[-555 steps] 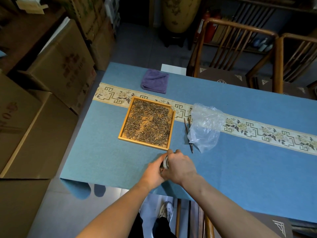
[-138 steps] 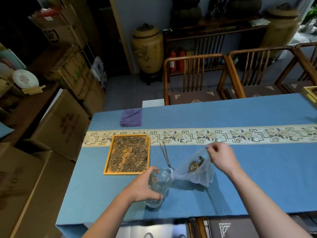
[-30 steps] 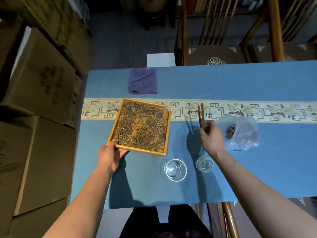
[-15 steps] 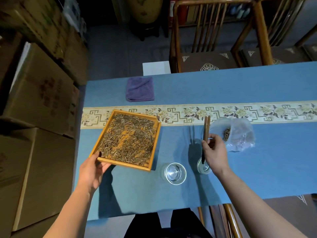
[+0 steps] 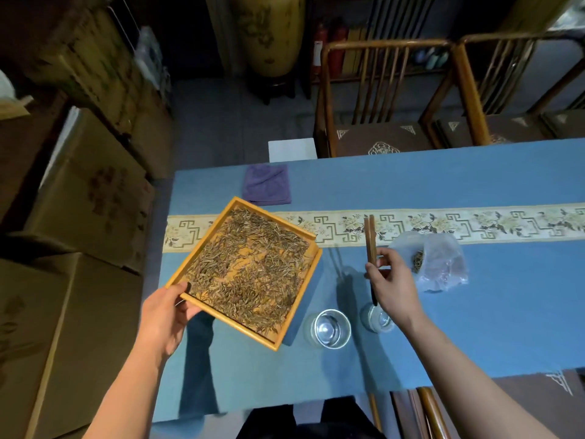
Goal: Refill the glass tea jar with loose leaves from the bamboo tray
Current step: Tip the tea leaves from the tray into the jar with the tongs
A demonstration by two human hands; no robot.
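Head view, materials and shapes
Bamboo tray: square, shallow, pale yellow-orange wood with a raised rim; turned cornerwise and lifted off the table, its shadow falling on the cloth beneath.
Loose leaves: thin, dry, brown-green slivers strewn over the tray floor, bare wood showing through in patches.
Glass tea jar: clear, round, open-mouthed, upright on the cloth just beside the tray's near right corner.
Jar lid: small, clear and round, lying on the cloth just right of the jar.
Tongs: two flat brown wooden strips, long and narrow, with a dark lower end.
Table: covered in matte blue cloth with a cream floral runner across it.

Head view, hands
Left hand: grasps the tray's near left corner, thumb on top of the rim, forearm reaching in from below.
Right hand: raised above the lid, fingers and thumb pinching the tongs mid-length, their top pointing away.

Head view, surroundings
Plastic bag: crumpled, clear, a small clump of dark leaves inside, lying right of the right hand.
Purple cloth: folded, soft, at the table's far edge.
Cardboard boxes: stacked at the left.
Wooden chairs: across the table.
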